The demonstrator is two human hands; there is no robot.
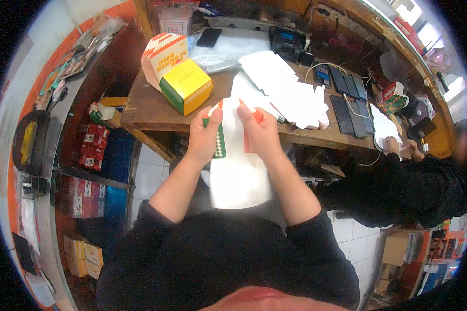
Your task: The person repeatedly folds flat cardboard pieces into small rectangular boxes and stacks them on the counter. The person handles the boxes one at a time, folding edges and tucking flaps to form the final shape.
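Observation:
Between my hands is a partly folded cardboard box [238,181], its white inner face toward me and its green and red printed sides bent up. My left hand [204,136] grips the green side, thumb on top. On the red side, my right hand [259,129] closes with its thumb pressed near the upper edge. The box's lower part hangs over my lap, in front of the wooden table [155,116]. Just beyond my left hand stands a folded yellow and green box [189,85] with its striped lid raised. White flat box blanks [270,72] lie piled past my right hand.
Several phones [350,114] with white cables lie on the table's right side. A black device [288,41] and a phone [209,37] are at the back. A person in black [410,186] works at right, hands on a white blank [383,124]. Shelves with red packs [93,147] stand left.

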